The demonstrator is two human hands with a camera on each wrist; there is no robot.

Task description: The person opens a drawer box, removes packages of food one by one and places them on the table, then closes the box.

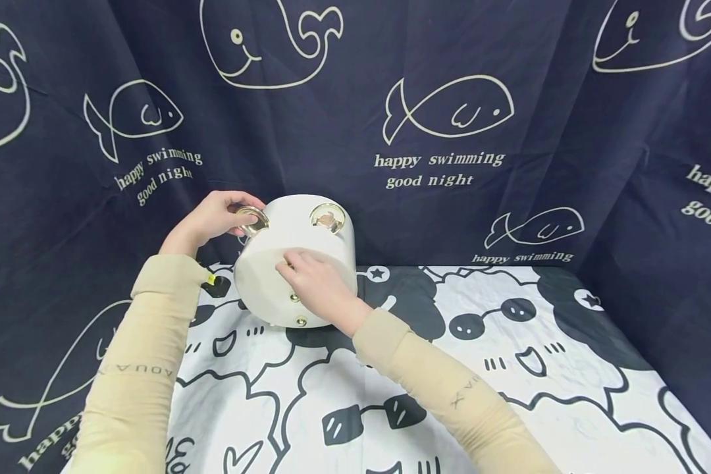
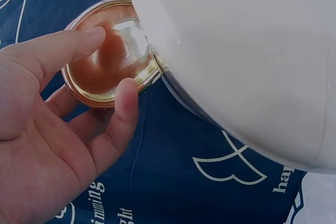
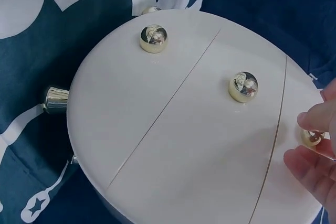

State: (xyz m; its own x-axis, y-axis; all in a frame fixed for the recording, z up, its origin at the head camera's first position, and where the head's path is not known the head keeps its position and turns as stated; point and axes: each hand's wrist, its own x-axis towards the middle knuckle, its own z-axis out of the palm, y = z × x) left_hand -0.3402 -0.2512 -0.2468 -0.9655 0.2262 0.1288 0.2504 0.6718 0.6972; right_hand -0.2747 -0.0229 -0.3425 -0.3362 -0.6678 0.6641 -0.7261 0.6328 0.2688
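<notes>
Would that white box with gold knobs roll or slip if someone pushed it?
The white box may feel slippery, being glossy. Its round shape suggests rolling, but gold pegs jutting from its side would probably hinder that. Its smooth, undented walls look stiff.

Left sleeve (image 1: 127,336) pale beige, close-fitting, wrinkled, wide left cuff (image 1: 172,280), small bright yellow tag (image 1: 211,278) at its edge, dark print (image 1: 145,370) across, perhaps AQUA X, right sleeve (image 1: 432,365) matching, right cuff (image 1: 382,339) alike, right lettering (image 1: 455,399) partly lost in folds, left hand (image 1: 216,217) bare, right hand (image 1: 320,283) bare.
</notes>
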